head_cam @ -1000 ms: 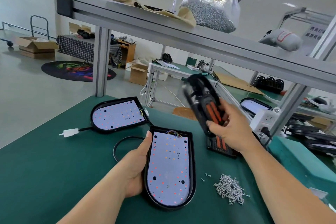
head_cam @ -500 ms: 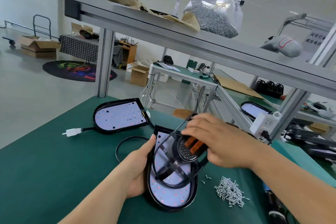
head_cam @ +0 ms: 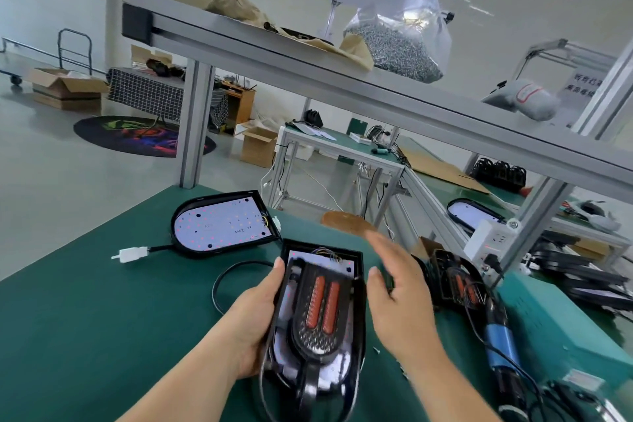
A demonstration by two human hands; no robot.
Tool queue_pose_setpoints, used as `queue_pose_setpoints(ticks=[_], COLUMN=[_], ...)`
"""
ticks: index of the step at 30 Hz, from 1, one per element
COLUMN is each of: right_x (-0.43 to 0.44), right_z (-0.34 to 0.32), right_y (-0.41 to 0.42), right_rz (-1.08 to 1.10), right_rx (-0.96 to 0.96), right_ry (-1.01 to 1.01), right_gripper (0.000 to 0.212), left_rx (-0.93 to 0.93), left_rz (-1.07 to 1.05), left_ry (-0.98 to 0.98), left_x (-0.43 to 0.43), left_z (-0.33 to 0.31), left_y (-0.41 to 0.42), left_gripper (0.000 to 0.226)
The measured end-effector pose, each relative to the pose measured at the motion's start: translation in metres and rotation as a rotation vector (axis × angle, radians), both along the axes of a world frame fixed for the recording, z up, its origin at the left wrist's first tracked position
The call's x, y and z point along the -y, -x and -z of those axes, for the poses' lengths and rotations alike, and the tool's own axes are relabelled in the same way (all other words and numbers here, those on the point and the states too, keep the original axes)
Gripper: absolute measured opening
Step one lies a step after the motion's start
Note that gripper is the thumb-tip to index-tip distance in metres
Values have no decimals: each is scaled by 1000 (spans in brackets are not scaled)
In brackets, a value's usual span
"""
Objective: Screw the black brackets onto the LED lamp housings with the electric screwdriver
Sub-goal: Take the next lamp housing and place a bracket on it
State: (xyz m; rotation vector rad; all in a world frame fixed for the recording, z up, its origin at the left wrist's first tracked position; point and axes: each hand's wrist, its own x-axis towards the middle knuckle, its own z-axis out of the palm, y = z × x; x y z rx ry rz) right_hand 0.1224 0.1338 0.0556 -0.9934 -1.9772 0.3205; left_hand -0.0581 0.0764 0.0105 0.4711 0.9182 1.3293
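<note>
A black LED lamp housing (head_cam: 356,271) with a white LED board lies on the green mat in front of me. A black bracket (head_cam: 318,336) with two orange strips sits on top of it. My left hand (head_cam: 255,315) grips the housing's left edge, thumb on the rim. My right hand (head_cam: 397,291) hovers just right of the housing with fingers straight, holding nothing. The electric screwdriver (head_cam: 501,349), blue-bodied with a cable, lies on the mat at the right. A second housing (head_cam: 219,223) lies further back at the left, with a white connector (head_cam: 132,253).
Another black bracket (head_cam: 455,281) lies right of my right hand. A green box (head_cam: 561,325) and a white power socket (head_cam: 486,240) stand at the right. An aluminium shelf (head_cam: 342,92) overhead carries a bag of screws (head_cam: 394,44). A black cable (head_cam: 226,277) loops by the housing.
My right hand set the bracket down flat on the housing, let go of it and drew back to the right. My left hand stayed on the housing's edge. The view shifted.
</note>
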Motion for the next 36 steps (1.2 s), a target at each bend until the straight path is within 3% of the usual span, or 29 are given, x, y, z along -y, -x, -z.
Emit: queue_pose_setpoints(ticks=[2, 5, 7, 11, 16, 36], right_x=[15, 35, 40, 32, 10, 1], right_z=[19, 42, 46, 33, 14, 18], right_y=[5, 15, 17, 19, 37, 40], right_rz=[187, 140, 144, 116, 114, 106], right_rx=[-178, -86, -26, 149, 292, 416], right_ry=[253, 444, 404, 285, 371, 335], right_gripper=[45, 57, 62, 64, 56, 44], left_rx=[-75, -211, -294, -272, -223, -187], left_rz=[-53, -93, -139, -112, -71, -103], left_ry=[24, 30, 53, 36, 30, 20], left_x=[-2, -3, -4, -1, 1, 4], left_z=[1, 2, 2, -1, -3, -9], left_y=[1, 3, 4, 2, 0, -6], left_gripper=[73, 64, 60, 65, 67, 59])
